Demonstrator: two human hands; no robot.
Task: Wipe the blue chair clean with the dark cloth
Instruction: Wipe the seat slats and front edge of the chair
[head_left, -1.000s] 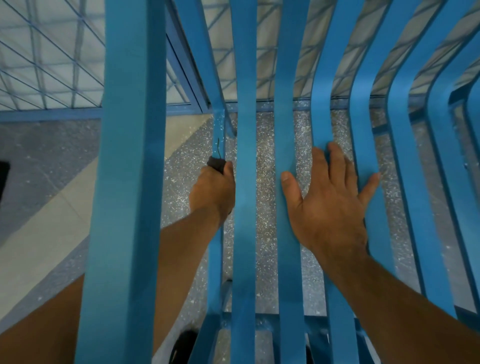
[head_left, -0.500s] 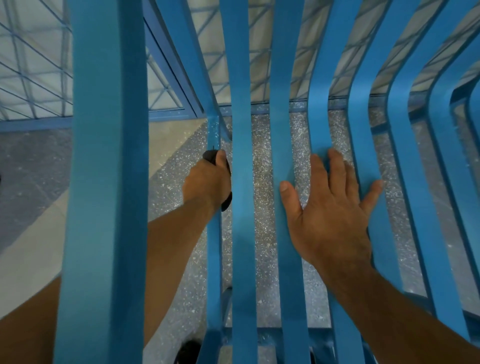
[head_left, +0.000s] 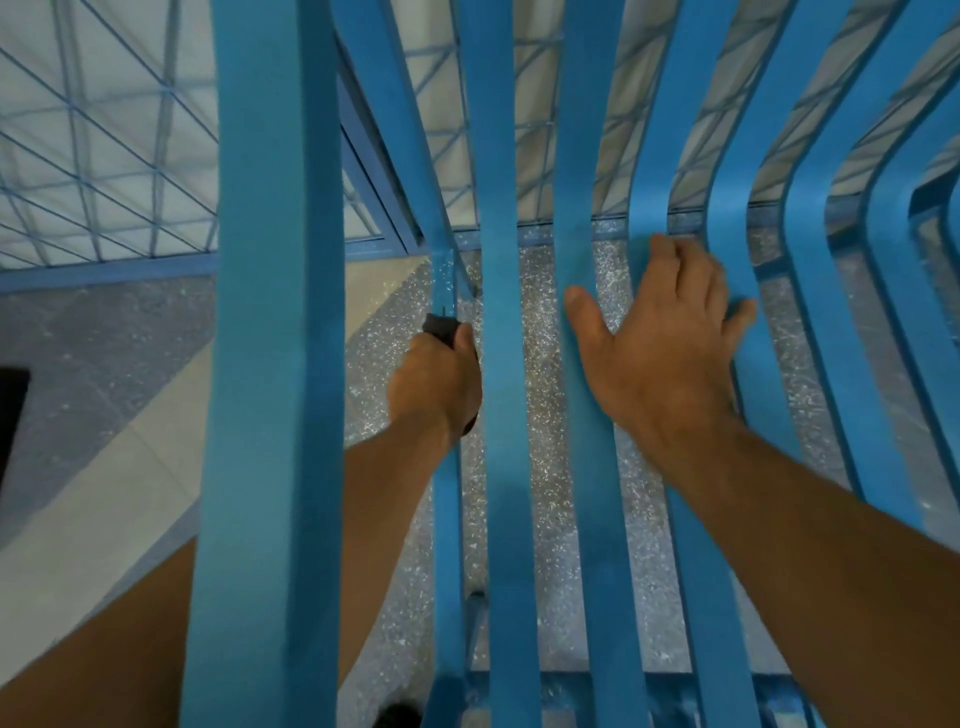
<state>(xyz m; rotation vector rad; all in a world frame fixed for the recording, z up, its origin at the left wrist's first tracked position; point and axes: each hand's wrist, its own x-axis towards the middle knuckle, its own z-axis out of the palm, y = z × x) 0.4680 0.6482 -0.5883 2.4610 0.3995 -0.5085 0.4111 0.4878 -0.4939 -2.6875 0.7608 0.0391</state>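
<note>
The blue chair (head_left: 504, 395) fills the view as long painted slats running away from me, curving upward at the far end. My left hand (head_left: 434, 382) reaches under the wide left armrest slat and grips the dark cloth (head_left: 441, 328) round a thin blue side bar of the seat. Only the cloth's upper end and a bit below the wrist show. My right hand (head_left: 660, 353) lies flat with fingers spread on the seat slats to the right of centre.
Speckled grey floor (head_left: 545, 467) shows between the slats. A pale floor band (head_left: 104, 493) runs diagonally at left. A blue wire-mesh panel (head_left: 104, 156) stands beyond the chair. A dark object (head_left: 10, 410) sits at the left edge.
My left hand with the cloth slid back and forth a little along the thin bar. The right hand stayed flat on the slats; the camera shifted slightly.
</note>
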